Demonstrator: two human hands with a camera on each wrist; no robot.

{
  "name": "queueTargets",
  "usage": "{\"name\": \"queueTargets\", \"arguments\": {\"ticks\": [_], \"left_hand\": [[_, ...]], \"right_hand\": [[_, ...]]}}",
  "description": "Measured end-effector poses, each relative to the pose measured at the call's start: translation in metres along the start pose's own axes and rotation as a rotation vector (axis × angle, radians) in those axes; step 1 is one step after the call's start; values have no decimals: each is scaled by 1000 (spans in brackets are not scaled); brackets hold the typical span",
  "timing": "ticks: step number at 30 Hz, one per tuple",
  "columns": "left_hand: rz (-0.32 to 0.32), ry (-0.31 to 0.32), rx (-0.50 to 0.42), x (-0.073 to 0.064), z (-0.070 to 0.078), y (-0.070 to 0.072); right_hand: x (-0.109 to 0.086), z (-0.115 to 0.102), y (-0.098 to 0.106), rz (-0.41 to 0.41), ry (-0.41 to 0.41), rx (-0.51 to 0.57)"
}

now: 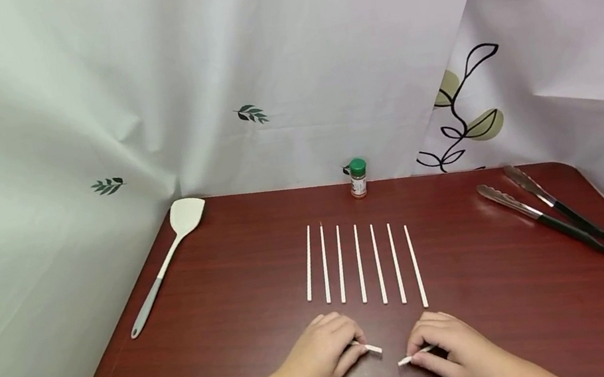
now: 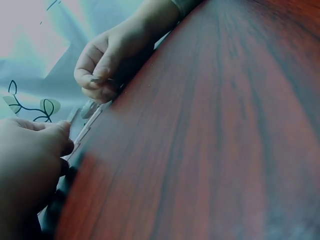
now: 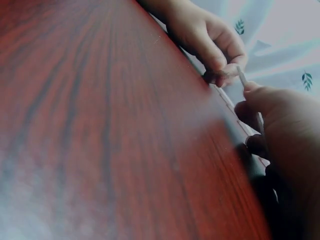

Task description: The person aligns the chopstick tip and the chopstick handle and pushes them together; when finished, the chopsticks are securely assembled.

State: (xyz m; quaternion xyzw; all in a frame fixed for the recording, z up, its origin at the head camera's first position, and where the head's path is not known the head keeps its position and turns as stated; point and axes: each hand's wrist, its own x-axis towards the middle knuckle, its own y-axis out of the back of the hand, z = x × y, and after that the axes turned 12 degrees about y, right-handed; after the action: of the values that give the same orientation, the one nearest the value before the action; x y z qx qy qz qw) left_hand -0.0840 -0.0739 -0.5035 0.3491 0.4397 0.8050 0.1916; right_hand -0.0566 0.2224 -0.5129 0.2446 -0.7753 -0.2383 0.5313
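Note:
Between its thumb and fingers, my left hand pinches a thin white stick, whose end juts out to the right. My right hand pinches another length of white stick, its end pointing left. A small gap separates the two ends, low over the front of the table. Most of each length is hidden by the fingers in the head view. In the right wrist view, the right hand's stick sticks out past the fingertips. Beyond the hands, several white sticks lie side by side in a row.
A white spatula with a grey handle lies along the left edge of the dark red table. At the back stands a green-capped spice jar. Metal tongs with black handles lie spread at the right. White printed sheeting hangs around the table.

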Motion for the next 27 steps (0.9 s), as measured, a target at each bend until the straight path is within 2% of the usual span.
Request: {"name": "queueTargets", "arguments": {"ticks": [4, 7, 12, 19, 27], "left_hand": [[3, 22, 10, 0, 0, -1], [-8, 24, 4, 0, 0, -1], [-30, 15, -7, 0, 0, -2], [-29, 11, -5, -1, 3, -3], [5, -17, -87, -2, 15, -6]], "right_hand": [[0, -1, 0, -10, -5, -38], [0, 0, 0, 2, 31, -43], [8, -3, 2, 95, 93, 50], [9, -4, 2, 193, 79, 199], [7, -2, -1, 221, 98, 214]]}}
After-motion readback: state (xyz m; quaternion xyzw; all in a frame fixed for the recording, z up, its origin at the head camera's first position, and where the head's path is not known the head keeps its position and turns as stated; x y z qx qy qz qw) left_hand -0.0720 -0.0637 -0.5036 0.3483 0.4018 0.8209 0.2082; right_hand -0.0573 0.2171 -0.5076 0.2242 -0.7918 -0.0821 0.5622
